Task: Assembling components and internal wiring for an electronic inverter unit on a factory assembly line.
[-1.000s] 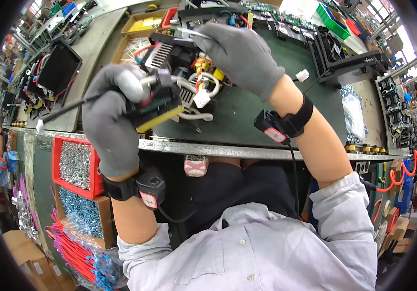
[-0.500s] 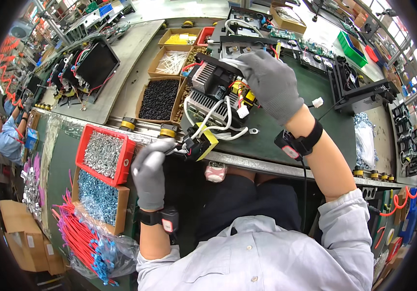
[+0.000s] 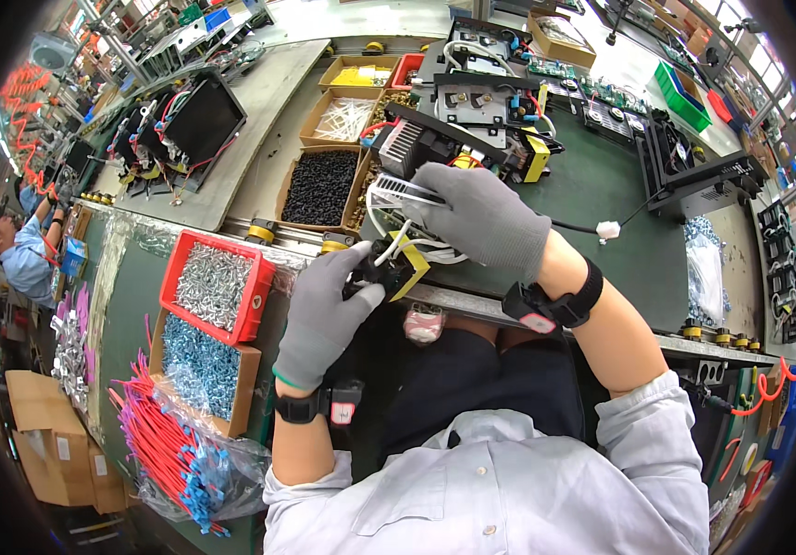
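My left hand, in a grey glove, has its fingers and thumb round a black part with a yellow-wrapped block at the table's front edge. Thick white cables run from this part up under my right hand. That gloved hand is closed over a finned metal heat sink; its palm hides most of the heat sink and the cable ends. Just beyond lies a black-framed assembly with another finned block. A cable with a white connector trails out to the right.
Boxes of black screws, white ties and yellow parts stand behind. At left are a red bin of silver fasteners, a carton of bluish screws and red wires. A black frame unit stands right.
My right hand has come down and nearer, from the far assembly onto the heat sink. My left hand has moved right and closed round the black part. The far yellow-wrapped block has shifted right.
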`<state>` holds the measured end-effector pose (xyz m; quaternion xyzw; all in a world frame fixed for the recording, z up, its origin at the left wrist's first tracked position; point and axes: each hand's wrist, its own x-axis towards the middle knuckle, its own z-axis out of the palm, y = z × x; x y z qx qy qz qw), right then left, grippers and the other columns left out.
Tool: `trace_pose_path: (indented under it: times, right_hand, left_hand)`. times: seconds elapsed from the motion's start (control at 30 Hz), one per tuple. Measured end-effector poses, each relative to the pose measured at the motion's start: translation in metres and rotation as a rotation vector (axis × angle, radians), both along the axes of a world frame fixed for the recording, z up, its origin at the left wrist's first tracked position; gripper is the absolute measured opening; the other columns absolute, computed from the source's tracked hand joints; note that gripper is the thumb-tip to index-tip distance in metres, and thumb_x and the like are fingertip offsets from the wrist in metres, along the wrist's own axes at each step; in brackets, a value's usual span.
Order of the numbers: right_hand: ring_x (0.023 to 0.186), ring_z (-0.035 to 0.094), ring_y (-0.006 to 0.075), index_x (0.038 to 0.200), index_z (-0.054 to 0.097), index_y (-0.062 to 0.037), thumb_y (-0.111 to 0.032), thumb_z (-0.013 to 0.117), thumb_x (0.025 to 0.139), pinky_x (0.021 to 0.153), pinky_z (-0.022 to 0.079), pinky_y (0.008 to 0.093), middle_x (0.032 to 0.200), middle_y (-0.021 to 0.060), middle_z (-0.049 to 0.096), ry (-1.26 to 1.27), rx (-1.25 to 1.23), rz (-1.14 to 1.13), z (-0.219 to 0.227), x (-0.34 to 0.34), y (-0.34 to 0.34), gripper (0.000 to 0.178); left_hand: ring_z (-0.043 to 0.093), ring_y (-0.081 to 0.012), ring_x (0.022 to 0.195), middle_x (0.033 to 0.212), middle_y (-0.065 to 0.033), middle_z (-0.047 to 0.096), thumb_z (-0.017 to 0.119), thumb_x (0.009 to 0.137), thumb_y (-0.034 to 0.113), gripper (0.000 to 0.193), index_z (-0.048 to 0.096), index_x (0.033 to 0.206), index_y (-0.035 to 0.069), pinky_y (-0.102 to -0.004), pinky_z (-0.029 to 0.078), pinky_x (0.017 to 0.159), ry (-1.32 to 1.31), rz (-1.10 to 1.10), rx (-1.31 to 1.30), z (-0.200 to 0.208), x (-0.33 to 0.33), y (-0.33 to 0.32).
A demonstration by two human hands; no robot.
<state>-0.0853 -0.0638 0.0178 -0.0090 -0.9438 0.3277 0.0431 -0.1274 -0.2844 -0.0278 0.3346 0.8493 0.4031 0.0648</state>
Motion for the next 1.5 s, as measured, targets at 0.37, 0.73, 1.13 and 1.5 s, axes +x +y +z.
trace_pose_path:
  times: [0.37, 0.73, 1.13, 1.5]
  right_hand:
    - [0.068, 0.061, 0.0183, 0.095, 0.056, -0.0011, -0.025, 0.056, 0.094, 0.064, 0.048, 0.0332, 0.072, 0.0120, 0.062, 0.270, -0.588, -0.273, -0.040, 0.016, -0.010, 0.024]
    - [0.064, 0.053, 0.0102, 0.096, 0.067, -0.0013, -0.020, 0.062, 0.088, 0.062, 0.046, 0.0277, 0.074, 0.0073, 0.064, 0.270, -0.833, -0.354, -0.043, 0.033, -0.007, 0.021]
    - [0.069, 0.063, 0.0321, 0.084, 0.068, -0.0070, -0.017, 0.064, 0.081, 0.061, 0.051, 0.0394, 0.077, 0.0126, 0.059, 0.232, 0.040, -0.397, -0.007, 0.040, -0.016, 0.011]
    - [0.069, 0.065, 0.0324, 0.084, 0.068, -0.0059, -0.019, 0.062, 0.082, 0.063, 0.053, 0.0406, 0.081, 0.0147, 0.061, 0.052, 0.224, -0.254, 0.002, 0.029, -0.010, 0.015]
  left_hand:
    - [0.053, -0.0050, 0.075, 0.087, -0.0001, 0.062, 0.068, 0.077, 0.004, 0.035, 0.064, 0.111, -0.003, -0.0193, 0.045, 0.068, -0.359, 0.033, 0.434, 0.034, -0.015, 0.039]
    - [0.060, -0.0218, 0.067, 0.078, -0.0101, 0.060, 0.073, 0.074, 0.020, 0.036, 0.068, 0.106, 0.004, -0.0322, 0.048, 0.064, 0.307, -0.075, -0.206, 0.041, -0.022, 0.059]
    - [0.052, -0.0078, 0.073, 0.089, -0.0032, 0.057, 0.071, 0.070, 0.003, 0.043, 0.065, 0.113, 0.001, -0.0225, 0.045, 0.065, -0.166, -0.014, 0.166, 0.009, -0.017, 0.056]
    - [0.058, -0.0132, 0.074, 0.092, -0.0068, 0.060, 0.074, 0.071, 0.007, 0.045, 0.066, 0.115, 0.002, -0.0264, 0.049, 0.066, -0.084, -0.007, 0.122, 0.005, -0.020, 0.055]
